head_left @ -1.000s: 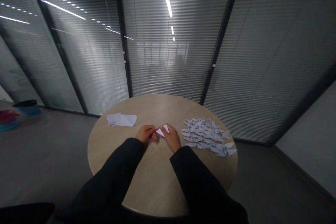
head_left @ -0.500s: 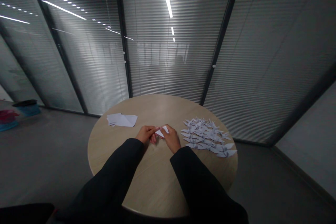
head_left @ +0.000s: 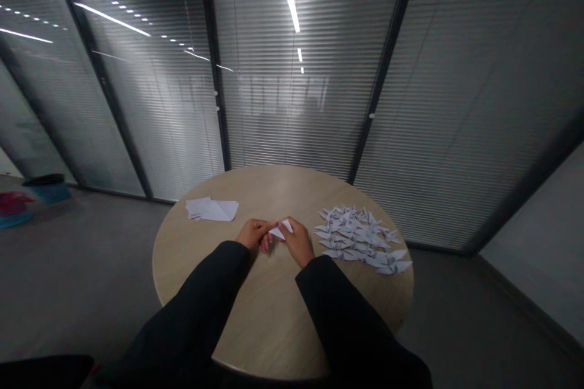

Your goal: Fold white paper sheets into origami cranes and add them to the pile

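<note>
Both of my hands meet over the middle of a round wooden table [head_left: 274, 316]. My left hand [head_left: 253, 233] pinches one end of a small white folded paper [head_left: 279, 231], and my right hand [head_left: 298, 242] grips its other side with curled fingers. The paper is held just above the tabletop between the two hands. Black sleeves cover both arms. A stack of flat white paper sheets [head_left: 212, 209] lies to the left of my hands. To the right lies a pile of several folded paper cranes [head_left: 360, 238].
Glass walls with closed blinds and dark frames stand behind the table. The floor around is grey. A blue and red object [head_left: 27, 194] sits on the floor at the far left.
My hands stay in place on the paper, with only slight finger shifts. The view has tilted a little.
</note>
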Motion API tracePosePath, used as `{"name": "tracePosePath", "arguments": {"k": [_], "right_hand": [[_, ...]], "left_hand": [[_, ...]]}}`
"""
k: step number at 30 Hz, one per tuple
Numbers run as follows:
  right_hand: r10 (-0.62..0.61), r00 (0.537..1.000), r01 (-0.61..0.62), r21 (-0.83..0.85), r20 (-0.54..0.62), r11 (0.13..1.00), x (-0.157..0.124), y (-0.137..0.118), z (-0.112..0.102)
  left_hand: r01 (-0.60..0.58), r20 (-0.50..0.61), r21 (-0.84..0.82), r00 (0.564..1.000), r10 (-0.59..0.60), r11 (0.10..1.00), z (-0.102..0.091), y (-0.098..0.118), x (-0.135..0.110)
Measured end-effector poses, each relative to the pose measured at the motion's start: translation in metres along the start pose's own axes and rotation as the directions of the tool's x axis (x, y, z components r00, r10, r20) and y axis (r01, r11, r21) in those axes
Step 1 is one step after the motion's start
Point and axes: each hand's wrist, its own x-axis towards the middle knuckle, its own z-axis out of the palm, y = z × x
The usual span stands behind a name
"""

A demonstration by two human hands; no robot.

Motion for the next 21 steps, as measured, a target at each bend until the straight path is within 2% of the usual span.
{"name": "tracePosePath", "arguments": {"k": [4, 13, 21], "right_hand": [[-0.009, 1.0, 0.009, -0.028, -0.007, 1.0, -0.0005, -0.0008, -0.0007], [-0.035, 0.999, 0.032, -0.065, -0.042, 0.997, 0.0009, 0.0033, -0.0021], [0.013, 1.0, -0.014, -0.027, -0.026, 1.0, 0.0012, 0.0012, -0.0015]], "left_hand": [[-0.014, 0.029, -0.019, 0.999, 0.014, 1.0, -0.0006, -0.0027, 0.0031], [-0.073, 0.206, -0.152, 0.973, 0.104, 0.986, -0.0017, -0.0005, 0.002], [-0.06, 0.179, -0.142, 0.98, 0.085, 0.988, -0.0035, 0.0009, 0.001]]}}
